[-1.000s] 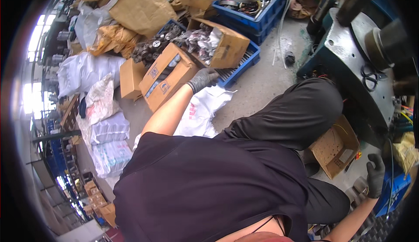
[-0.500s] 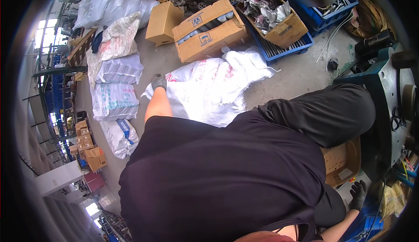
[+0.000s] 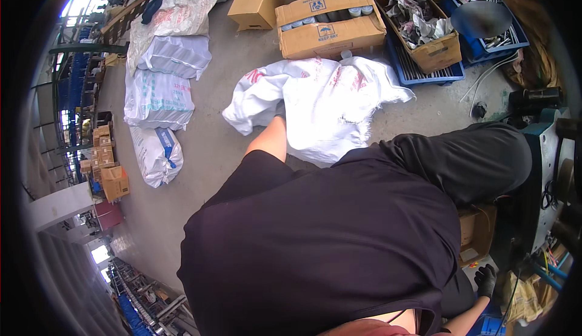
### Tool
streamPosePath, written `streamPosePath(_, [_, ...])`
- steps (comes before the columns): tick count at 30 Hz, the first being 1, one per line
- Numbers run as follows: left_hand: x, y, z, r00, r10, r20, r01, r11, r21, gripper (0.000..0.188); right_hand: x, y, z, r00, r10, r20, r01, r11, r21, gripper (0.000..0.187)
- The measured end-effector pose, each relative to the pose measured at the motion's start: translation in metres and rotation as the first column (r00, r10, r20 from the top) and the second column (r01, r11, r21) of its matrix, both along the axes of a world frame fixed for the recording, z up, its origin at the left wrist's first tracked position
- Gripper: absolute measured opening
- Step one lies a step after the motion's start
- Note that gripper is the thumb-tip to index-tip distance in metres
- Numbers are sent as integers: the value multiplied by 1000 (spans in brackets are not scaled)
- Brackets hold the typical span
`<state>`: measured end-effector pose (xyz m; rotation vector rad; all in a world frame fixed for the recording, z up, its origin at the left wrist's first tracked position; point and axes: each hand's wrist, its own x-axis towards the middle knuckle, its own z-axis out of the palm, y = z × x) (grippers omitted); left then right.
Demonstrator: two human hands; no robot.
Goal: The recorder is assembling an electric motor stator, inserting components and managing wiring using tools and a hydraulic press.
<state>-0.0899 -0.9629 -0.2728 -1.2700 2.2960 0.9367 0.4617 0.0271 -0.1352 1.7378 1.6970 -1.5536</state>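
Observation:
A white woven sack (image 3: 321, 105) with red print lies crumpled on the floor before me. My left forearm (image 3: 270, 139) reaches to it, and my left hand (image 3: 280, 110), in a grey glove, is tucked into the sack's folds. Its fingers are hidden by the cloth. At the lower right, my right hand (image 3: 485, 280) wears a dark glove, with its fingers apart and nothing in them. It is near an open cardboard box (image 3: 476, 236) beside my leg.
Behind the sack stand an opened carton (image 3: 330, 42) of round parts, a closed carton (image 3: 257, 1) and blue crates (image 3: 431, 80) of metal rods. Filled white sacks (image 3: 159, 98) line the left. A green machine (image 3: 539, 178) stands at the right.
My left hand has gone from the sack's left corner, where its glove showed, into the folds nearer its middle. The view has shifted, and my right hand still has its fingers apart.

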Motion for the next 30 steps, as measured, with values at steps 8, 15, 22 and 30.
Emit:
streamPosePath(8, [2, 181, -109, 988, -38, -147, 117, 803, 584, 64, -11, -14, 13, 1000, -16, -15, 16, 999, 35, 42])
streamPosePath(15, [16, 126, -141, 974, -44, -222, 222, 374, 900, 63, 12, -21, 18, 997, -60, -57, 61, 998, 27, 41])
streamPosePath(22, [4, -84, -63, 966, 252, 56, -232, 758, 610, 66, 21, -27, 8, 993, -77, -88, 79, 997, 25, 38])
streamPosePath(30, [-82, 34, 74, 252, -825, -505, -38, 513, -857, 29, 18, -16, 16, 993, -29, -115, 36, 998, 59, 38])
